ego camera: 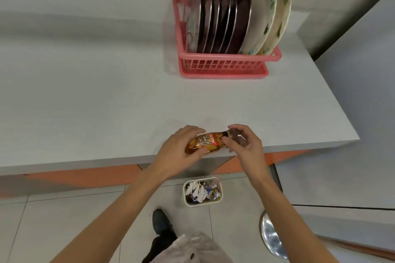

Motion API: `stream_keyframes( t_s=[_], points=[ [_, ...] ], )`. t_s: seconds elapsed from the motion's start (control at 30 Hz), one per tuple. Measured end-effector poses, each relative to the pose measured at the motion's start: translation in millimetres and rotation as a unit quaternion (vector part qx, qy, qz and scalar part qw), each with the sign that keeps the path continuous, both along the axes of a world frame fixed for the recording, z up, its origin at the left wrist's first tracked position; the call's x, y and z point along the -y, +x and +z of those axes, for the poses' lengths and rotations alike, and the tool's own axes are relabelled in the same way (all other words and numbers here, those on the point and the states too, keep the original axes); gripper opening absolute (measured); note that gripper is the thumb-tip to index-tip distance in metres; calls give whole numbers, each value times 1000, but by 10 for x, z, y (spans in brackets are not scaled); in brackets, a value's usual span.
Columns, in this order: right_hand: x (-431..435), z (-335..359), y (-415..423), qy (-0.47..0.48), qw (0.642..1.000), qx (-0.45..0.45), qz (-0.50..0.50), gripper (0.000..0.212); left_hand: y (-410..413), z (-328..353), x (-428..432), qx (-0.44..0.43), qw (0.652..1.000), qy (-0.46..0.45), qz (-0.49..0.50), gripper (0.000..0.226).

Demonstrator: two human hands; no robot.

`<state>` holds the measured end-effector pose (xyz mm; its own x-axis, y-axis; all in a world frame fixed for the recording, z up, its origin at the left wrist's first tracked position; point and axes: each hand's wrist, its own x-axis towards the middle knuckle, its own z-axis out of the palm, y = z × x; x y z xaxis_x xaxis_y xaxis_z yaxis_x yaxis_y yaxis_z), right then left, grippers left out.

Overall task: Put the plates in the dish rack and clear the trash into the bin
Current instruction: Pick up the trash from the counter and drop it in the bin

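I have the bottle [205, 144] in both hands, just above the near edge of the table [106, 81]. My left hand [181, 151] wraps its labelled body, thumb on the near side and fingers over the far side. My right hand [245, 147] curls round the neck end, which points right and slightly away. My fingers hide the cap, so I cannot tell whether it is on or tight. The bin [184, 193] sits on the floor below and a little nearer, already holding crumpled paper and wrappers. The plates [224, 17] stand on edge in the pink rack [222, 64] at the far right of the table, so that part of the job looks done.

As I see it, the main risk is the drop. The bin's mouth is small and partly filled, and the bottle is long. Released sideways, it could catch the rim, bounce out and roll across the tiles towards my shoe [160, 220] or the steel stool [271, 235]. The amber tint at the base may be leftover drink. If the cap is loose or off, tipping the neck down could spill it on the floor. Letting go with one hand too soon could also let the smooth label slip. I would turn it upright and lower it close before releasing.
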<state>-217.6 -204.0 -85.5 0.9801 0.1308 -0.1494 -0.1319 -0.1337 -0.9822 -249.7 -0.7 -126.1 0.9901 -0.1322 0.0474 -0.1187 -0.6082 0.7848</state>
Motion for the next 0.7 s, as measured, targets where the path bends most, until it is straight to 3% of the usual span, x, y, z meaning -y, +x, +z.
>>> stream_keyframes(
  t_s=[0.27,0.7],
  points=[
    [923,-342,-633,17,999,-20,21,28,-649,47,778,-66,989,126,-33,62],
    [1710,-664,-1018,-64,983,-113,127,27,-1389,-445,1477,-183,979,69,63,63]
  ],
)
